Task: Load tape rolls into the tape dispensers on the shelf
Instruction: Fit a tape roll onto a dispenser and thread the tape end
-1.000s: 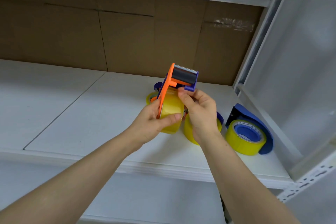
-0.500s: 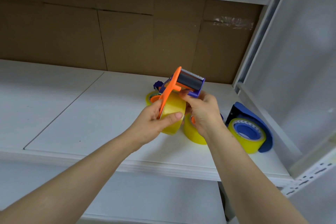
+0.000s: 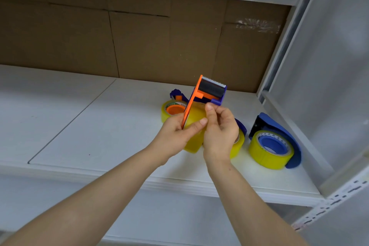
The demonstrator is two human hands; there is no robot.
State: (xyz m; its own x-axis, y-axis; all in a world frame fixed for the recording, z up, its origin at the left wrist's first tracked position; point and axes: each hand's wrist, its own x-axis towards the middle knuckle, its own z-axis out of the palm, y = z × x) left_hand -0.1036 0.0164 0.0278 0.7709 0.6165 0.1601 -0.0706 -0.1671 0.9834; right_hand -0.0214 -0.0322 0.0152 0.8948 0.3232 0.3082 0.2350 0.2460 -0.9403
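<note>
I hold an orange and purple tape dispenser (image 3: 207, 91) above the white shelf (image 3: 99, 130), its toothed blade and black roller pointing up. A yellow tape roll (image 3: 196, 124) sits in it. My left hand (image 3: 177, 136) grips the roll and the orange side plate. My right hand (image 3: 219, 130) pinches at the roll's top edge just under the purple end. Behind lie a yellow roll with an orange core (image 3: 172, 109), a roll half hidden by my right hand (image 3: 238, 143), and a blue dispenser loaded with a yellow roll (image 3: 273, 148).
Brown cardboard (image 3: 139, 42) lines the back of the shelf. A grey side panel (image 3: 319, 86) and a perforated upright (image 3: 329, 199) close the right side. The left part of the shelf surface is bare white board with a seam.
The dispenser tilted a little to the right and lifted. My right thumb and fingers moved up onto the roll's top edge. Left hand's hold is unchanged.
</note>
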